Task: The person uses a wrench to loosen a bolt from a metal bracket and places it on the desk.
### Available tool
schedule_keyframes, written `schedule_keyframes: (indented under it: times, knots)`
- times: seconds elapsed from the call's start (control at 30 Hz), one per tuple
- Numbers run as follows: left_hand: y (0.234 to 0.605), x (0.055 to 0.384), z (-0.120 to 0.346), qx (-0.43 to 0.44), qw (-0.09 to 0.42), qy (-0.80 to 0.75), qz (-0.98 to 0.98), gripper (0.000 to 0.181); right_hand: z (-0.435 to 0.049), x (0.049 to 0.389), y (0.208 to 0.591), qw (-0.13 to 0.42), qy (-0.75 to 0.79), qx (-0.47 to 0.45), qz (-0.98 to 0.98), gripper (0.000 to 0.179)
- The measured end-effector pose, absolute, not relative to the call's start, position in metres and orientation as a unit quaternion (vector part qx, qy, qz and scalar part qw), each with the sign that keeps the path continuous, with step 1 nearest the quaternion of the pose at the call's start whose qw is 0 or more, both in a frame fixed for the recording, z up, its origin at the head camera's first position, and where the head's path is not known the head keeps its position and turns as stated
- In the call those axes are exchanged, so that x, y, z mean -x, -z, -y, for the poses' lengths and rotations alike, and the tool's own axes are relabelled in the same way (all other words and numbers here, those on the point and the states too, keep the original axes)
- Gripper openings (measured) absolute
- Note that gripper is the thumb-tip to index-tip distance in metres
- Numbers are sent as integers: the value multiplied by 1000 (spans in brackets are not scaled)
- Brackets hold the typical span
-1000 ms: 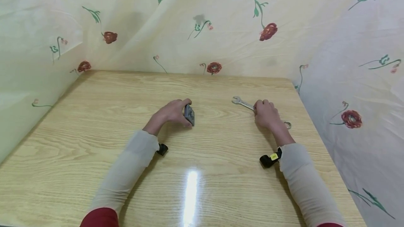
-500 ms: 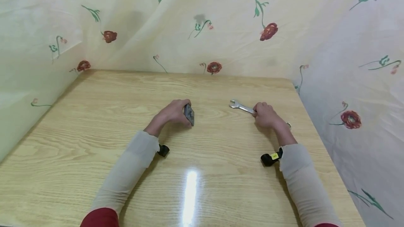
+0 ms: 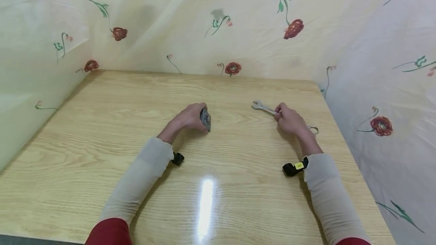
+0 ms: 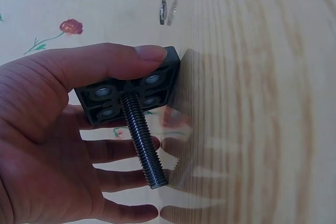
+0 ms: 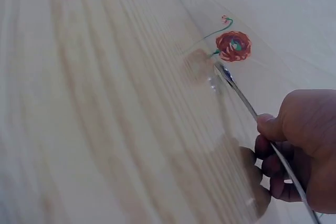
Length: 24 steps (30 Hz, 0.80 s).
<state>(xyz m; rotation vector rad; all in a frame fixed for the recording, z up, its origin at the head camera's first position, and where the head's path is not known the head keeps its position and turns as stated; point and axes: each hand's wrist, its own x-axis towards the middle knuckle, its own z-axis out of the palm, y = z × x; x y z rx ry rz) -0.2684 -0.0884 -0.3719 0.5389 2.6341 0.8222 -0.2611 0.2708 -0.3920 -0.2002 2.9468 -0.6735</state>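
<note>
My left hand [image 3: 190, 118] holds a dark, flat plate [image 3: 206, 120] on edge near the middle of the table. In the left wrist view a threaded metal stud [image 4: 143, 142] sticks out of the plate's ribbed face. The thumb lies over one edge; the other fingers are spread behind and below it. To the right, my right hand [image 3: 292, 119] grips a silver combination wrench [image 3: 267, 110] by its shank. Its open end points to the far left, and its ring end shows behind the hand. A reflection beside the open end [image 5: 224, 72] suggests it is raised slightly off the table.
The pale wood-grain table [image 3: 136, 97] reflects a bright strip of light in front. Floral cloth [image 3: 190, 22] hangs behind it and on both sides. Black wrist cameras sit at both cuffs, the right one [image 3: 291, 168] with a yellow label.
The wrench's open end dips toward the front, then swings back up, while the ring end goes mostly out of sight and reappears. My left hand keeps the plate nearly still. The head view tilts slightly.
</note>
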Motion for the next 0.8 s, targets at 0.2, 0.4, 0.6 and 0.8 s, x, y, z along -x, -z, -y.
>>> schedule_keyframes:
  times: [0.2,0.4,0.6,0.8]
  knots:
    - [374,270,88,-184,157,-282,-928,75,-273,263,396,35,251,51,-966,41]
    - [376,270,88,-178,158,-301,-924,75,-269,265,396,29,269,61,-961,46]
    - [377,268,87,-176,151,-329,-915,71,-262,263,391,14,281,86,-956,42]
    - [379,269,88,-159,123,-391,-898,66,-251,259,381,-5,317,113,-942,36]
